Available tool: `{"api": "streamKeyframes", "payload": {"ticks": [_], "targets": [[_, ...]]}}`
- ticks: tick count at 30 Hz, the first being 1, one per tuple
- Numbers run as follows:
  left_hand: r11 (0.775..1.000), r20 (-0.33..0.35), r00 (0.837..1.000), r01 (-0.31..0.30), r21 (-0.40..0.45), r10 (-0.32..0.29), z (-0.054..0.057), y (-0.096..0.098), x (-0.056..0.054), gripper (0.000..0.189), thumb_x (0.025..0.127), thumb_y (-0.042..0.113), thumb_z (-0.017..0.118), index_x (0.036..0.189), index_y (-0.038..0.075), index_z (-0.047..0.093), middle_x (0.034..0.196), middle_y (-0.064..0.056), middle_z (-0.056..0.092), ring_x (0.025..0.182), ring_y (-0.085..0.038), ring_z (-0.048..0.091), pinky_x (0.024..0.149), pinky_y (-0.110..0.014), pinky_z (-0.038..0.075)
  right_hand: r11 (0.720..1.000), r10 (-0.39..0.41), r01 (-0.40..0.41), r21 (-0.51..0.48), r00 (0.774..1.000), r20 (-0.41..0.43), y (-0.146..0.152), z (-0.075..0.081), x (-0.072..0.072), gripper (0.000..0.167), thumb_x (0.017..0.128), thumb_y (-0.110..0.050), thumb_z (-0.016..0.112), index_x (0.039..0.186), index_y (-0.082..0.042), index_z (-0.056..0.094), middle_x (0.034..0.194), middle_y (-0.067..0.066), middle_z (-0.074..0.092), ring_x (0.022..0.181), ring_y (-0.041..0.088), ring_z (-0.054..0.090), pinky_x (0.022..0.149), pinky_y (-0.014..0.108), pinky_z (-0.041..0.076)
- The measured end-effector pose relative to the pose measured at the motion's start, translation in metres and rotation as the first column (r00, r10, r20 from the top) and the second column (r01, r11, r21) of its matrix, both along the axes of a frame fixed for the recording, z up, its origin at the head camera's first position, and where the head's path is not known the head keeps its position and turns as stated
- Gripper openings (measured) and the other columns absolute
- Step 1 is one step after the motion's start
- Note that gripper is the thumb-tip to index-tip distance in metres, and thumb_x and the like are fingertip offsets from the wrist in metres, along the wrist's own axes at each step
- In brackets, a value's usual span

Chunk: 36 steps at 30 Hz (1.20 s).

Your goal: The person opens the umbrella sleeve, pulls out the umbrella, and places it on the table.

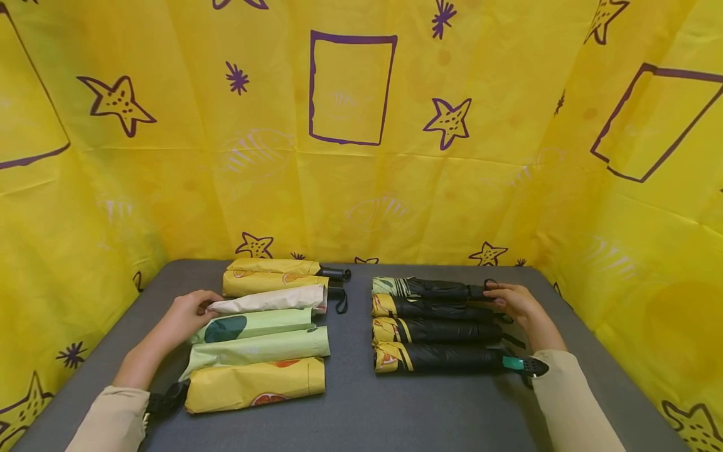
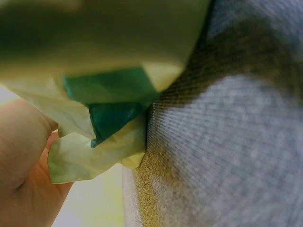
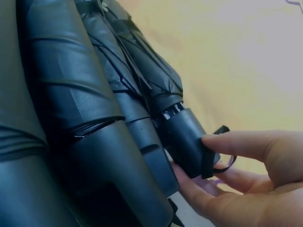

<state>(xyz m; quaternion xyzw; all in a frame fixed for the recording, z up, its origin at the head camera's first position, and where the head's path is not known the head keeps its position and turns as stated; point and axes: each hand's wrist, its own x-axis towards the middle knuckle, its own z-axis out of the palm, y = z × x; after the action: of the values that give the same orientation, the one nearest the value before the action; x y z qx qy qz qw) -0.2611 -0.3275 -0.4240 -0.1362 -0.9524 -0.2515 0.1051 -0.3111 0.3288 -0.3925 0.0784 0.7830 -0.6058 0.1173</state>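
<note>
2 pinched: white cover (image 1: 271, 300), L hand (image 1: 189, 312); far blk umbrella hndl (image 1: 476, 292), R hand (image 1: 521, 306).

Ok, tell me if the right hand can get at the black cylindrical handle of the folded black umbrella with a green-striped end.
Probably yes: the right hand touches that black cylindrical handle, whose outer side looks free. Only the neighbouring folded black-and-yellow umbrella lies close, on the other side.
</note>
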Motion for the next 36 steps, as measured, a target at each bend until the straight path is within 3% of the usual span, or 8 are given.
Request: {"api": "streamKeyframes", "payload": {"ticks": [3, 11, 22, 36], "targets": [[1.000, 0.004, 1.000, -0.003, -0.001, 0.003, 0.000, 0.001, 0.001, 0.018, 0.084, -0.003, 0.069, 0.102, -0.004, 0.068, 0.096, -0.020, 0.066, 0.079, -0.029, 0.066, 0.065, -0.038, 0.056, 1.000, 0.018, -0.018, -0.003, 1.000, -0.014, 0.002, -0.002, -0.001, 0.062, 0.100, -0.007, 0.050, 0.149, 0.012, 0.018, 0.160, 0.028, 0.015, 0.075, -0.011, 0.055, 0.075, 0.013, 0.050], [1.000, 0.021, 1.000, -0.005, 0.005, 0.005, 0.003, 0.004, 0.003, 0.017, 0.085, -0.003, 0.068, 0.102, -0.003, 0.068, 0.095, -0.018, 0.066, 0.080, -0.029, 0.066, 0.065, -0.038, 0.056, 1.000, 0.020, -0.020, 0.017, 0.999, -0.032, 0.003, -0.006, -0.001, 0.061, 0.096, -0.001, 0.051, 0.147, 0.016, 0.022, 0.150, 0.031, 0.026, 0.073, -0.001, 0.056, 0.068, 0.017, 0.049], [1.000, 0.013, 1.000, -0.001, 0.004, 0.001, 0.002, 0.002, 0.002, 0.017, 0.084, -0.003, 0.069, 0.101, -0.004, 0.068, 0.095, -0.020, 0.066, 0.079, -0.029, 0.066, 0.064, -0.037, 0.056, 1.000, 0.011, -0.011, 0.028, 1.000, -0.015, 0.003, -0.012, -0.001, 0.066, 0.093, 0.004, 0.050, 0.148, 0.016, 0.017, 0.155, 0.034, 0.017, 0.079, -0.002, 0.056, 0.072, 0.015, 0.050], [1.000, 0.022, 1.000, -0.007, 0.005, 0.007, 0.003, 0.003, 0.002, 0.017, 0.084, -0.003, 0.069, 0.101, -0.004, 0.068, 0.096, -0.020, 0.066, 0.079, -0.030, 0.066, 0.064, -0.037, 0.055, 0.998, -0.011, 0.010, 0.057, 1.000, 0.010, 0.003, -0.013, 0.000, 0.062, 0.093, 0.001, 0.048, 0.148, 0.014, 0.022, 0.158, 0.032, 0.011, 0.084, 0.000, 0.050, 0.072, 0.013, 0.047]]}}
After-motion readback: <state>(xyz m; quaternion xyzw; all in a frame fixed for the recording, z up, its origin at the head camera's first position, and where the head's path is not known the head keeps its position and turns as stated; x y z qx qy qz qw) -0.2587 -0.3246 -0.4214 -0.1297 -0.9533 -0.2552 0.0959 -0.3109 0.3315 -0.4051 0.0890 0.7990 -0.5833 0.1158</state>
